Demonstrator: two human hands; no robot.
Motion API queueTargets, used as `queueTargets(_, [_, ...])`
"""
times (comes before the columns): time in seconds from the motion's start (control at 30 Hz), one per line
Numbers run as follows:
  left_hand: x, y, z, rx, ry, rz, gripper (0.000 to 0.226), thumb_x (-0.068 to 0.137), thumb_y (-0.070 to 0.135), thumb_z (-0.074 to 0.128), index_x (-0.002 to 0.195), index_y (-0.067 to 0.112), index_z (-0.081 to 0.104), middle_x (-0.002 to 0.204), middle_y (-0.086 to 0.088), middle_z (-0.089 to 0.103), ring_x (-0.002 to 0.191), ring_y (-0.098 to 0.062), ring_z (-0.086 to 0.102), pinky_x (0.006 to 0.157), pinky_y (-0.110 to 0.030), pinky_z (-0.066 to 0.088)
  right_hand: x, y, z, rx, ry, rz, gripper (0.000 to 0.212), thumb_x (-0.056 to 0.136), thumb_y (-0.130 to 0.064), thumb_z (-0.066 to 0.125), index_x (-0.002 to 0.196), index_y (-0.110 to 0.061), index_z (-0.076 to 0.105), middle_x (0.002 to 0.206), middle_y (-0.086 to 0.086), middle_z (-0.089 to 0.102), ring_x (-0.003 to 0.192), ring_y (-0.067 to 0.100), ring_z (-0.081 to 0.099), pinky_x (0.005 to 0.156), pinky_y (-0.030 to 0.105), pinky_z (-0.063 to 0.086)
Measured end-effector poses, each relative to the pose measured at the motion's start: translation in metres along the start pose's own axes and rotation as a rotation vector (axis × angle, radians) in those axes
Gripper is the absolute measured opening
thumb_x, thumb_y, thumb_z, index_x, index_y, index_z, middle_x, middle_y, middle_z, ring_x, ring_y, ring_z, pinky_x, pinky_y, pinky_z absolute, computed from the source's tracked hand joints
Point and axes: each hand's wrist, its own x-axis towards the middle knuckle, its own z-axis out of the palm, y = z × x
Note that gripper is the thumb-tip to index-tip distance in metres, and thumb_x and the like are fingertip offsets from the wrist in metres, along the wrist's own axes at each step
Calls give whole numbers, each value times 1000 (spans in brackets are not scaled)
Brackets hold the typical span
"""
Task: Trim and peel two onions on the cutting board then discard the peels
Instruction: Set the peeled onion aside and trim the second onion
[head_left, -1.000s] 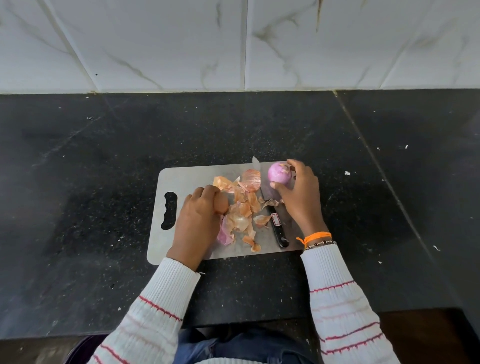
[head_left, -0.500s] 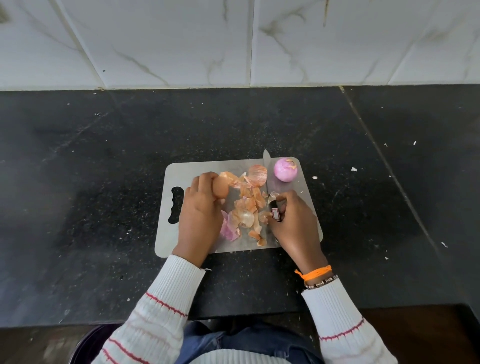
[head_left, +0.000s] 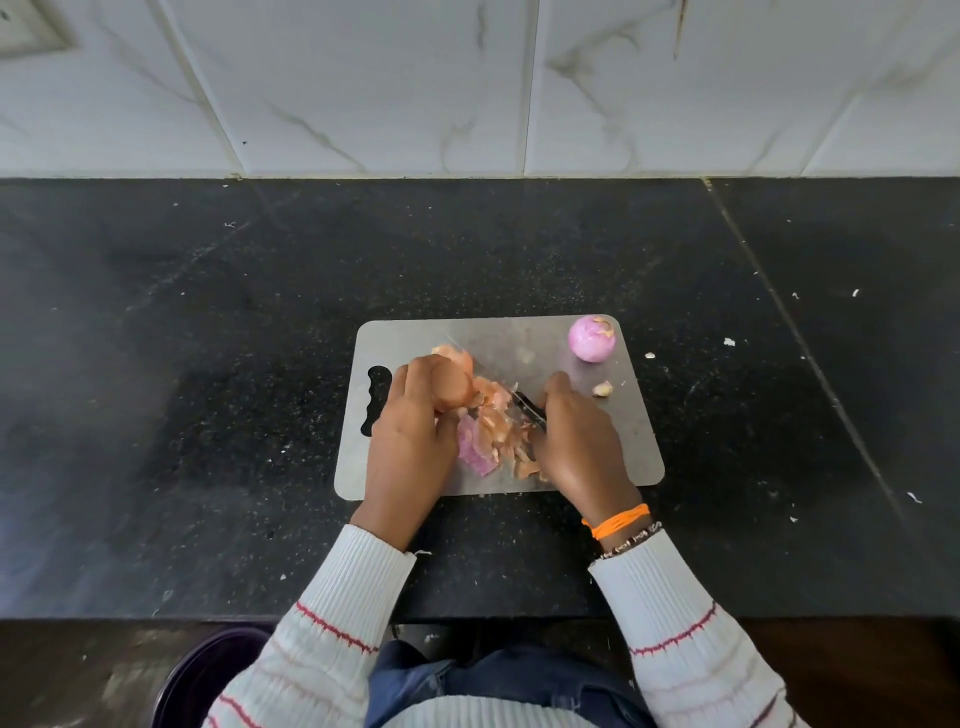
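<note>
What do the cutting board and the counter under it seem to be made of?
The cutting board looks like brushed steel: grey, thin, with a dull sheen, though grey plastic is possible. The counter looks like polished black granite: dark, finely speckled, with a seam line.

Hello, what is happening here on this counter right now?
A person is peeling onions on a grey cutting board. The left hand holds an unpeeled onion, and the right hand grips a black-handled knife beside it. One peeled onion sits at the board's far right corner. A pile of peels lies between the hands, not yet discarded.
</note>
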Motion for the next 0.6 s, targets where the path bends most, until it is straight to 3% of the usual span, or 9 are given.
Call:
queueTargets(0.1, [-4,3,2,11,-33,3,42,81,2,64,119,13,49,115,-2,54,82,-22,61,69,-33,50,-5,0,-11,6,17,-18,29,90,-16,58,114,-12,42,99,6,64,87,21,62,62,26,40])
queueTargets(0.2, [-7,8,4,1,-51,34,41,81,4,65,117,15,50,113,-1,55,82,-20,60,67,-27,46,-13,5,-23,84,50,-47,24,91,-20,57,111,-14,45,102,5,63,93,21,61,70,29,46])
queueTargets(0.3, [-7,11,6,-13,-60,41,41,80,5,66,116,17,50,113,-1,56,80,-20,61,69,-31,49,-26,22,-30,97,126,-41,21,91,-19,56,110,-14,50,101,4,63,94,21,59,75,34,50])
queueTargets(0.47, [-5,11,9,-38,-59,64,42,79,4,66,116,17,50,114,0,56,84,-23,61,73,-43,54,-63,65,-41,-61,232,79,19,87,-15,60,105,-17,57,99,1,60,87,19,53,61,28,37])
queueTargets(0.6, [-3,13,11,-63,-69,71,42,79,4,66,116,17,51,114,3,56,87,-21,59,73,-44,53,-94,89,-43,-51,261,143,21,85,-12,64,105,-15,59,98,3,61,88,20,55,61,27,40])
